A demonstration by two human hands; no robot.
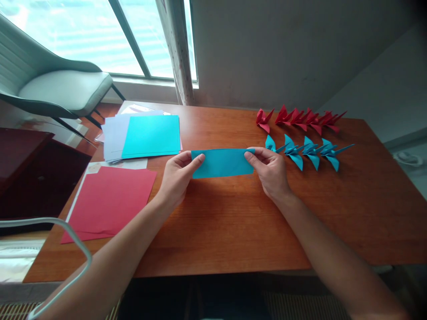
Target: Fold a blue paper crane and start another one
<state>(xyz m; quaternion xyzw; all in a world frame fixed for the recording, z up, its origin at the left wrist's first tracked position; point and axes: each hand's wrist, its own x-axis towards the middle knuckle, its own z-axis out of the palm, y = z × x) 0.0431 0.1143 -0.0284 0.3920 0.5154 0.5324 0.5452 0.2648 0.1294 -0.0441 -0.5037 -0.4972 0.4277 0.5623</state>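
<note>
A blue sheet of paper [223,163], folded into a long rectangle, is stretched between my two hands above the wooden table. My left hand [180,175] pinches its upper left corner, thumb on the near face. At the upper right corner, my right hand [269,171] grips it the same way. Just beyond my right hand stands a row of blue paper cranes [293,152], the leftmost partly hidden by that hand. Behind them runs a row of red paper cranes [296,118].
Blue sheets [153,135] lie on white paper [115,133] at the table's back left. Red sheets [110,202] are nearer, by the left edge. A white cable [75,238] crosses in front of my left forearm. A chair [66,89] stands by the window.
</note>
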